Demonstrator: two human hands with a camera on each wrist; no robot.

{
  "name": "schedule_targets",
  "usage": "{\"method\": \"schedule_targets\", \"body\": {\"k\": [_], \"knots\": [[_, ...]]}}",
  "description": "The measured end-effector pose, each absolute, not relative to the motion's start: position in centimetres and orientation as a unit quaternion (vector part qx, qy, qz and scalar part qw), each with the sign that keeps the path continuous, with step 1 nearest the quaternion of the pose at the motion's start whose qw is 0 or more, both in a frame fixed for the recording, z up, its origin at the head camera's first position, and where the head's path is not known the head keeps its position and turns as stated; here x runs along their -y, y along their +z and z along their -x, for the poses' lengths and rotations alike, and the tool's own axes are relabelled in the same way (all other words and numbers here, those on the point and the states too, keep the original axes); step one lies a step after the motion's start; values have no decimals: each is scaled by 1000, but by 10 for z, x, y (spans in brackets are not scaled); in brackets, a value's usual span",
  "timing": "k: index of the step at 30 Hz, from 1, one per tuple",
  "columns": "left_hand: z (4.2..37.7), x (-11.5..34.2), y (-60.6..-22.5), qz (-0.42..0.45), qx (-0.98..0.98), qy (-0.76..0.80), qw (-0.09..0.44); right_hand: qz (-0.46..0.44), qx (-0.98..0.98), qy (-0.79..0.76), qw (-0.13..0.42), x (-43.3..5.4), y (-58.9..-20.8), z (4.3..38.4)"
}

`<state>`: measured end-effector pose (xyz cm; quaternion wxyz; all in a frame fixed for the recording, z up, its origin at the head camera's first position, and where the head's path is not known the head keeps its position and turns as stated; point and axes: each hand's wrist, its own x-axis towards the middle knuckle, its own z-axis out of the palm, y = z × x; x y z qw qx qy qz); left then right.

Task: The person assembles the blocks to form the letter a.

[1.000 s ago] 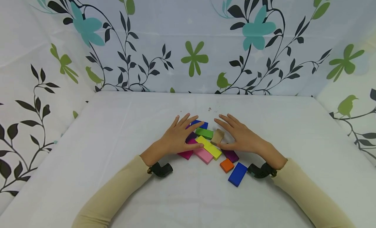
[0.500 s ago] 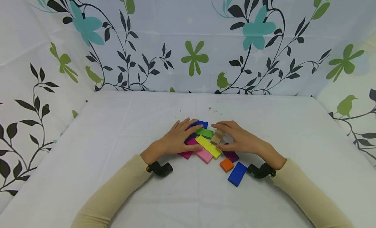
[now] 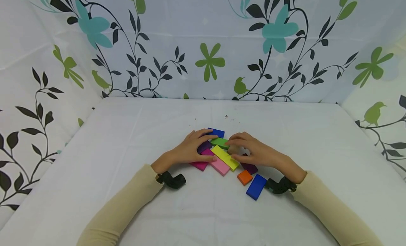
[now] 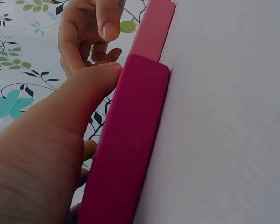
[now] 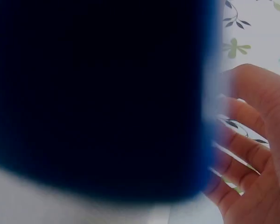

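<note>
My left hand (image 3: 185, 147) is low over the left side of a cluster of coloured blocks, fingers spread and slightly bent. A dark purple block (image 3: 204, 146) shows between its thumb and index finger. The thumb tip overlaps the magenta block (image 4: 126, 140), beyond which lies a pink block (image 4: 151, 30). My right hand (image 3: 258, 151) bends its fingers and thumb round a tan wooden block (image 3: 234, 149), partly hidden by them. Near these fingertips are a green block (image 3: 220, 143) and a yellow block (image 3: 225, 158).
Another blue block (image 3: 216, 132) lies at the back of the cluster. An orange block (image 3: 245, 177), a blue block (image 3: 256, 187) and a plum block (image 3: 250, 168) lie at the front right. Patterned cloth (image 3: 209, 62) stands behind the white table (image 3: 203, 217). Small crumbs dot its far part.
My right hand's fingers have bent inward and come down round the tan block. The left hand's fingers have lowered and curled slightly. The loose front blocks stay put.
</note>
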<state>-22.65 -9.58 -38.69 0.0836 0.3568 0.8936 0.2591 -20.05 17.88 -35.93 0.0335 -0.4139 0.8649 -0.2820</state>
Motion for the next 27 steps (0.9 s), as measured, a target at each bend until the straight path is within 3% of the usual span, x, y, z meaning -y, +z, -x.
{"method": "schedule_targets", "body": {"k": [16, 27], "knots": [[229, 98, -391, -361, -893, 259, 77, 442, -824, -327, 140, -175, -369, 204], [230, 97, -392, -360, -893, 256, 81, 454, -822, -298, 168, -173, -363, 210]]}}
